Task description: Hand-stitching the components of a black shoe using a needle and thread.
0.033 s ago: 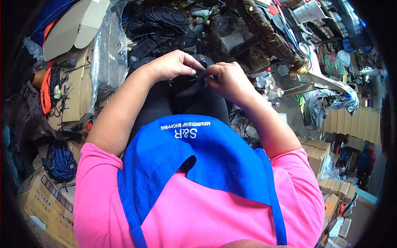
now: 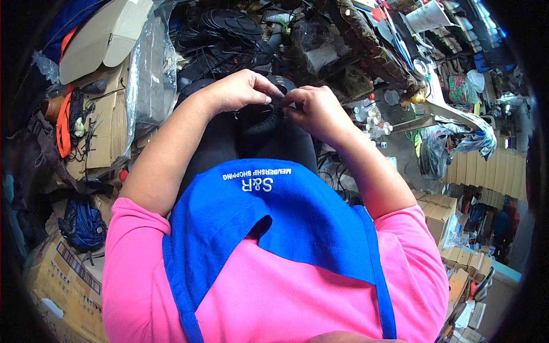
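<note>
On my lap, between my knees, lies a black piece (image 2: 258, 118) with a curved, ridged edge. Its kind is hard to make out against my dark trousers. My left hand (image 2: 243, 91) arches over it from the left, thumb and forefinger brought together at its far part. Close beside those fingertips, my right hand (image 2: 314, 108) is closed in a pinch, its other fingers curled in. What lies between the fingertips is too small and dark to see. A blue apron (image 2: 269, 211) covers my front and upper lap.
Ahead lies a heap of coiled black cords (image 2: 223, 34). At the left stand flat cardboard sheets (image 2: 106, 128) and clear plastic (image 2: 151, 74). A worn wooden bench (image 2: 372, 37) stands ahead right, with small white containers (image 2: 372, 121) beneath. A cardboard box (image 2: 66, 291) sits at lower left.
</note>
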